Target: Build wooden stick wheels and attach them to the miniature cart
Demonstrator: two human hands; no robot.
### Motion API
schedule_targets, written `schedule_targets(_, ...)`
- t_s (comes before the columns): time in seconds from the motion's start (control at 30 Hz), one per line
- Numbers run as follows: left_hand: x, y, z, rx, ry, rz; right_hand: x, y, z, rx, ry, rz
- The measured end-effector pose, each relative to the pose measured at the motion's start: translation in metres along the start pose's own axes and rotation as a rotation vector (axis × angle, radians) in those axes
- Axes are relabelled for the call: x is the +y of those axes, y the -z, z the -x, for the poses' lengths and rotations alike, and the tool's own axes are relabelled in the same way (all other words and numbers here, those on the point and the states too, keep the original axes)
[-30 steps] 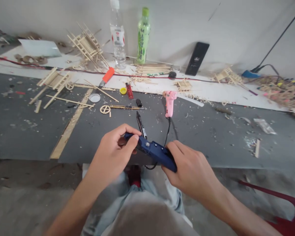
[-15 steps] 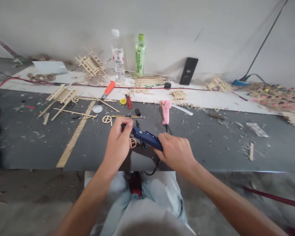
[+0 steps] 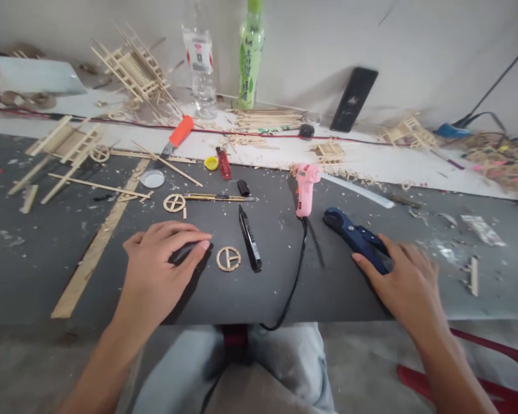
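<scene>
My right hand (image 3: pixel 408 282) grips the handle end of a dark blue pair of shears (image 3: pixel 354 236), which lies low over the dark tabletop at the right. Its rounded head points up and left. My left hand (image 3: pixel 159 264) is over the table at the left, thumb and fingers apart, holding nothing. Just right of its fingertips is a small wooden spoked wheel (image 3: pixel 228 259). A black marker pen (image 3: pixel 250 238) rests beside that wheel. Another wooden wheel (image 3: pixel 174 203) lies farther back, close to a thin craft knife (image 3: pixel 220 198).
A pink glue gun (image 3: pixel 306 190) stands mid-table, its cord running to the front edge. Behind are a red lighter (image 3: pixel 223 163), an orange-handled scraper (image 3: pixel 179 135), two bottles, a phone (image 3: pixel 354 99) and several stick models, including a small cart (image 3: pixel 67 144).
My left hand has let go of the shears and moved left. My right hand has carried them to the right, uncovering the wheel and the marker. The view has shifted closer.
</scene>
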State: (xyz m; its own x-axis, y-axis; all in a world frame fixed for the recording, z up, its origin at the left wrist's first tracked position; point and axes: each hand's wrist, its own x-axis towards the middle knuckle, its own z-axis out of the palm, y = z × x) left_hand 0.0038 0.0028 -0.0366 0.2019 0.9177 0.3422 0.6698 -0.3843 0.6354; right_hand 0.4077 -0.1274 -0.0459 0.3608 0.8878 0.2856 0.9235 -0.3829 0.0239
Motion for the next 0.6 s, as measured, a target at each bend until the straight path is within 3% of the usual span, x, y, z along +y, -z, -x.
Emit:
schedule_targets(0.13,0.008,0.003,0.006,-0.048,-0.147,0.063,-0.003,-0.004,-0.009,-0.089,0.009,-0.034)
schedule_targets(0.23,0.011,0.008,0.007,-0.045,-0.130,0.079,-0.003,-0.003,-0.010,-0.069,0.064,-0.081)
schedule_targets(0.33,0.012,0.010,0.006,-0.084,-0.091,0.079,-0.013,0.005,-0.002,0.086,0.005,-0.062)
schedule_targets(0.4,0.014,0.011,0.004,-0.151,-0.110,0.059,-0.034,0.016,0.004,0.265,0.016,-0.107)
schedule_targets(0.43,0.015,0.011,0.003,-0.181,-0.130,0.045,-0.049,0.024,0.006,0.300,0.089,-0.181)
schedule_targets(0.47,0.016,0.010,0.002,-0.204,-0.152,0.029,-0.068,0.032,0.007,0.375,0.254,-0.289)
schedule_targets(0.53,0.019,0.008,0.000,-0.226,-0.195,0.002,-0.108,0.048,0.003,0.153,0.500,-0.553)
schedule_targets(0.6,0.020,0.006,-0.001,-0.227,-0.202,-0.001,-0.147,0.058,-0.007,-0.078,0.647,-0.662)
